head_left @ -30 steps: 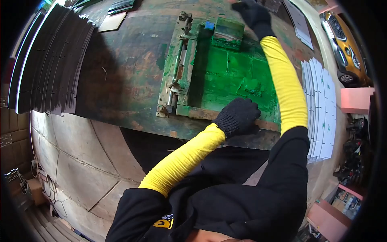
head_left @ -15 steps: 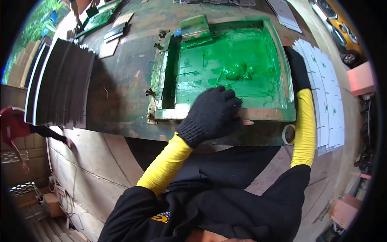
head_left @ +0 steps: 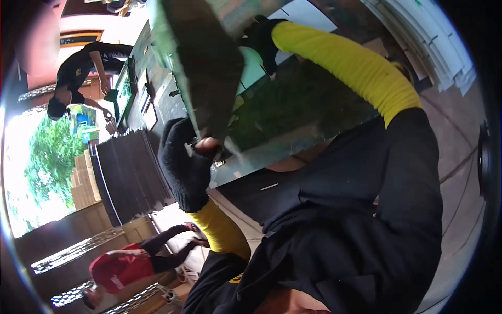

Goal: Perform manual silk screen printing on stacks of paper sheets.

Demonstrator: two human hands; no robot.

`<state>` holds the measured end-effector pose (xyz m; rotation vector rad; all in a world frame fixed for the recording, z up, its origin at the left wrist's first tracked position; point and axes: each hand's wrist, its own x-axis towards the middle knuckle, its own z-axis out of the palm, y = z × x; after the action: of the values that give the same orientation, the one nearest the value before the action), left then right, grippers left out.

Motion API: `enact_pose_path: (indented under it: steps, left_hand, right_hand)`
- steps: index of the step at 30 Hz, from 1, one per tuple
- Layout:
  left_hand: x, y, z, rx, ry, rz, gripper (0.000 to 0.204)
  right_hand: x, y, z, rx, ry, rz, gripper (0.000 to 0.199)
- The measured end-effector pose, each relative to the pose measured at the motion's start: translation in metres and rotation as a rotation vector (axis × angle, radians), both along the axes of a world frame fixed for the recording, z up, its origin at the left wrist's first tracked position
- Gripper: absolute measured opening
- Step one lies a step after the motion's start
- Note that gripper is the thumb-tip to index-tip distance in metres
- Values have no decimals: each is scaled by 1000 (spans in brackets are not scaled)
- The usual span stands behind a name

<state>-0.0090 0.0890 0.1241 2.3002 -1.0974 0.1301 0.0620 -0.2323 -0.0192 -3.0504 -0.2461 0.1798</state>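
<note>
A wooden screen-printing frame (head_left: 209,57) is tilted up, seen nearly edge-on, with green ink on its left face. My left hand (head_left: 183,162), in a black glove with a bare thumb tip, is closed on its near edge. My right hand (head_left: 266,44), gloved too, reaches past the frame over a white sheet (head_left: 308,14) on the dark table (head_left: 293,110). Its thumb and fingers look apart, the sheet showing between them; whether they grip its edge is hard to see. The frame's inked inside is mostly hidden.
A stack of dark sheets (head_left: 130,172) stands left of the frame; fanned white sheets (head_left: 436,47) lie at the right. A person in black (head_left: 78,68) bends over another green screen (head_left: 124,91) at far left. Someone in a red shirt (head_left: 123,267) is at lower left.
The frame, flat before, is now raised. My left hand has moved from over its front rim to its near edge. My right hand left its right side for the sheet. The view has tilted.
</note>
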Motion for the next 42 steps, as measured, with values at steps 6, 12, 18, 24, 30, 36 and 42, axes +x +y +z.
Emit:
enact_pose_path:
  steps: [6,12,18,24,30,36,42]
  left_hand:
    - [0,18,4,-203,176,129,49]
    - [3,22,1,-179,131,171,55]
    - [6,23,-2,-208,59,70,53]
    - [2,17,3,-259,91,20,47]
    - [9,14,3,-242,93,-28,41]
    - [4,11,1,-283,83,-13,38]
    - [0,18,-1,-298,58,10,37]
  right_hand:
    - [25,4,0,24,245,24,152]
    - [5,-7,18,-36,105,-5,153]
    - [-3,-5,73,-84,-35,62,145]
    - [-80,-44,178,-109,-239,-96,125]
    - [-181,-181,205,-264,-395,-543,123]
    - [-268,-275,205,-386,-205,-966,131]
    - [-283,-318,187,-283,-133,-1180,132]
